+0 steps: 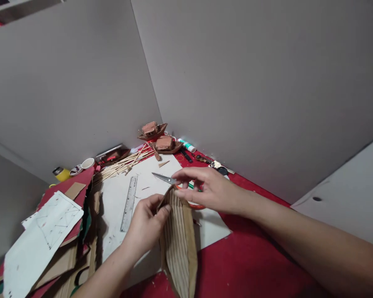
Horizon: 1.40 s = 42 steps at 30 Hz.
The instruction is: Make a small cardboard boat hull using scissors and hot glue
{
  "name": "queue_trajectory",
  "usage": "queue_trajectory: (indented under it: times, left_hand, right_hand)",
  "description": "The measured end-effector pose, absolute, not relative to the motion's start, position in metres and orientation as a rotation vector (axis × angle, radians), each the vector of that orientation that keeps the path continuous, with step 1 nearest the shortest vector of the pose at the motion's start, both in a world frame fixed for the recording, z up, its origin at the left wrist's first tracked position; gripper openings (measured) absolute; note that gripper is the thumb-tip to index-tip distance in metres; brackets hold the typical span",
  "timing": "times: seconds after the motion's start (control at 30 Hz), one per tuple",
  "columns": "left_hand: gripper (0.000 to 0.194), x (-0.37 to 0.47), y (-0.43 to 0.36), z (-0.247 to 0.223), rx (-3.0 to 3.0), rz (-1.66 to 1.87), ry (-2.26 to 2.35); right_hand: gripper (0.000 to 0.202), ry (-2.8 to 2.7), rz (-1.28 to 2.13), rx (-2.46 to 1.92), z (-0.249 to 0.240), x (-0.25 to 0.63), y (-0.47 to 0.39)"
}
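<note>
A long, narrow cardboard boat hull (pixel 177 244) with lengthwise ribbed lines inside and raised tan sides stands tilted in front of me. My left hand (pixel 147 219) is closed on its left edge, thumb on the inside and fingers behind. At the pointed upper end, my right hand (pixel 202 186) has its thumb and bent fingers around the tip. Behind that hand, a pair of scissors (pixel 164 178) with orange handles shows on the table, partly covered by the fingers. The lower end of the hull runs out of view.
White paper (pixel 115 207) with a clear ruler (pixel 129 205) covers part of the red table (pixel 236 265). Thin wooden sticks (pixel 127 163) and small brown model boats (pixel 164 144) are at the back. Stacked cardboard (pixel 62 260) rises at left; a glue tube (pixel 187 145) lies near the wall.
</note>
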<state>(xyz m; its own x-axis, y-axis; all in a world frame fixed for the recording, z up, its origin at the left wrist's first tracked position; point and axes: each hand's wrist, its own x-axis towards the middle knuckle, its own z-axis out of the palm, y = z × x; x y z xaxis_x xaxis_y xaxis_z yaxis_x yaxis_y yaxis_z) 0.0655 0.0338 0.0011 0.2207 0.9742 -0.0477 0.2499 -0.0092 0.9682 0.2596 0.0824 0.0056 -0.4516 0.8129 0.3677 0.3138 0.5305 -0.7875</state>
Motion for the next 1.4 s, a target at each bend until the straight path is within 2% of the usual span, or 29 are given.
queue_trajectory:
  times: [0.17,0.43,0.8,1.0,1.27,1.4]
  left_hand:
    - [0.02,0.063,0.04,-0.004,1.291,1.082,1.184]
    - [0.022,0.066,0.039,-0.011,1.212,1.078,1.109]
    - [0.019,0.064,0.037,-0.022,1.193,1.061,1.18]
    - [0.023,0.062,0.039,-0.022,1.164,1.033,1.151]
    - [0.023,0.062,0.036,-0.03,1.185,1.026,1.1]
    - [0.024,0.066,0.031,-0.033,1.23,1.046,1.112]
  right_hand:
    - [0.026,-1.951,0.923,-0.992,-0.003,0.252,0.083]
    - [0.013,-2.021,0.877,-1.012,-0.014,0.238,0.083]
    - [0.015,-1.93,1.051,-0.95,-0.033,0.226,0.085]
    - [0.016,-1.886,1.167,-0.943,-0.027,0.23,0.086]
    - [0.02,-1.804,1.16,-0.929,-0.02,0.229,0.081]
    - [0.016,-1.851,1.016,-0.921,-0.022,0.227,0.077]
